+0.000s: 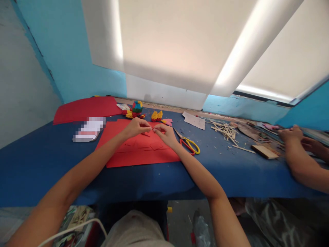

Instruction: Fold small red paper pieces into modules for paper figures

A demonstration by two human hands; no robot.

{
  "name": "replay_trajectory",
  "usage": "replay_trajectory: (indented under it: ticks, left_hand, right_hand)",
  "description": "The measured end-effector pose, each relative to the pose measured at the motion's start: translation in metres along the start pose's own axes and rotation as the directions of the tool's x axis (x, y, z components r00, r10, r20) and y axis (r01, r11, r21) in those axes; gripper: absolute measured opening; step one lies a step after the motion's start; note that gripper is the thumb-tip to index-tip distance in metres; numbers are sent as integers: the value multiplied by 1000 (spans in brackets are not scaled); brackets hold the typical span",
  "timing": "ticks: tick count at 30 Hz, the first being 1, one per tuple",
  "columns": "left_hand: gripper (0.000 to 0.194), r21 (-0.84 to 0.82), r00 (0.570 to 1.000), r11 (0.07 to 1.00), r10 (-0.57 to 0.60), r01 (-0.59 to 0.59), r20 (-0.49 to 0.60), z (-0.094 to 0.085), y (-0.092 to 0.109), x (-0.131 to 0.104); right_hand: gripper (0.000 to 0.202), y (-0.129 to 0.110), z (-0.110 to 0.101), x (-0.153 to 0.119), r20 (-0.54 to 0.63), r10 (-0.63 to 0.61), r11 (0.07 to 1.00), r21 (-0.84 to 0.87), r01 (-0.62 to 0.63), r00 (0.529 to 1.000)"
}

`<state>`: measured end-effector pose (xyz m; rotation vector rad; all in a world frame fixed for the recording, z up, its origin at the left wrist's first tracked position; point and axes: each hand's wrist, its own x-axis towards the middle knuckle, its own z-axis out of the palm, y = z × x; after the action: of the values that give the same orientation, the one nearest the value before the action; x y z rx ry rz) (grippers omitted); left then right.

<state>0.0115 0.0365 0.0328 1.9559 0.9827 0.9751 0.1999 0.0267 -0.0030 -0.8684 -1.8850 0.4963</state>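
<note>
Over a stack of red paper (123,159), my left hand (137,127) and my right hand (163,133) meet fingertip to fingertip. Both are closed in a pinch on something small, too small to make out. Loose red paper pieces (156,146) lie on the sheets just below my hands. Scissors with red and yellow handles (191,145) rest beside my right wrist. Behind my hands stand a multicoloured folded-paper figure (137,107) and two yellow and red folded pieces (156,116). A pink piece (167,121) is near them.
A phone (89,129) and a large red sheet (86,109) lie at the left of the blue table (144,185). Toward the right are grey paper (194,120), thin sticks (226,131) and a wooden block (264,151). Another person's hands (293,133) work at far right.
</note>
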Motion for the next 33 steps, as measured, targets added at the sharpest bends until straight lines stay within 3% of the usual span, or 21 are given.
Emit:
replay_trajectory:
  ticks: [6, 11, 18, 22, 26, 29, 33]
  left_hand:
    - [22, -19, 988, 1000, -2, 4, 152, -3, 4, -3]
    - [22, -12, 978, 1000, -21, 24, 205, -3, 2, -3]
    - [21, 67, 981, 998, 1, -14, 193, -3, -2, -1]
    - [20, 97, 990, 993, 46, -59, 134, 1, -8, 0]
    - [18, 84, 998, 994, 66, -65, -11, 13, -11, 1]
    - [17, -30, 996, 999, 27, -30, -89, 19, -10, 2]
    - [19, -133, 995, 991, -45, 32, -94, 16, -9, 5]
  right_hand:
    - [16, -1, -2, 0, 43, 57, 997, 57, -59, 997]
    - [16, -2, -2, 1, 44, 92, 991, 95, -96, 995]
    - [17, 1, -1, 1, 48, 55, 996, 64, -58, 997]
    - [15, 5, 2, 0, 43, 24, 1000, 3, -24, 999]
    - [17, 5, 4, 0, -40, 21, 990, -136, -26, 999]
    - [17, -1, 4, -1, -93, -104, 931, -360, 64, 990]
    - [23, -11, 4, -2, 98, -246, 722, -645, 249, 964]
